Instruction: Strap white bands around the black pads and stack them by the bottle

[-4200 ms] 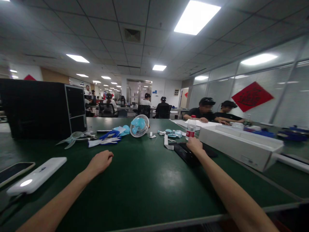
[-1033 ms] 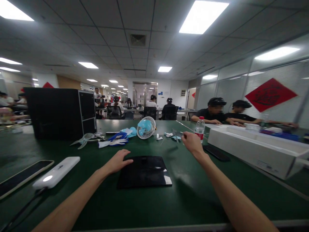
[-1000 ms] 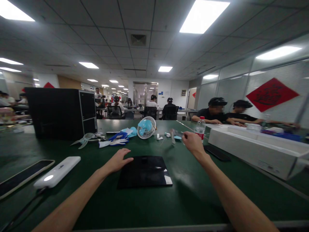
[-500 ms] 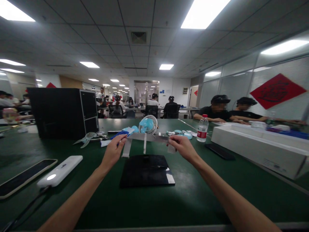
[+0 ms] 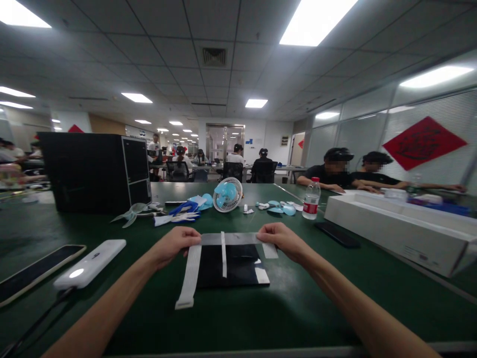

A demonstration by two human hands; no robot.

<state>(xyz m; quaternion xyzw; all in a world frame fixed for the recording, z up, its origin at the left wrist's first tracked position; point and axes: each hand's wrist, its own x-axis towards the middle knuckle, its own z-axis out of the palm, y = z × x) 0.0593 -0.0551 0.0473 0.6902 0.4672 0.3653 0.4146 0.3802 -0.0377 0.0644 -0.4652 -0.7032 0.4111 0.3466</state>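
Between my hands is stretched a translucent grey band (image 5: 244,239) with white ribbed straps; its exact kind I cannot make out. My left hand (image 5: 182,239) pinches its left end, where a long strap (image 5: 191,273) hangs toward the table. At the right end my right hand (image 5: 278,237) pinches it, with a shorter strap (image 5: 270,251) below the fingers. A narrow white strip (image 5: 224,256) hangs from the band's middle. Behind and below it lies a flat black square item (image 5: 244,273) with a pale patch at its front right corner. The band covers its far edge.
Beyond my hands are a small blue-and-white fan (image 5: 228,195), blue-and-white gloves (image 5: 182,213) and loose blue blades (image 5: 281,208). A bottle (image 5: 311,199), a black phone (image 5: 337,234) and a long white box (image 5: 395,231) stand or lie right. Left are a black case (image 5: 85,174), a power bank (image 5: 91,263) and a phone (image 5: 37,268).
Both hands have come down and nearer with the band, from in front of the fan to over the black item. The straps now show larger, and the gloves are uncovered.
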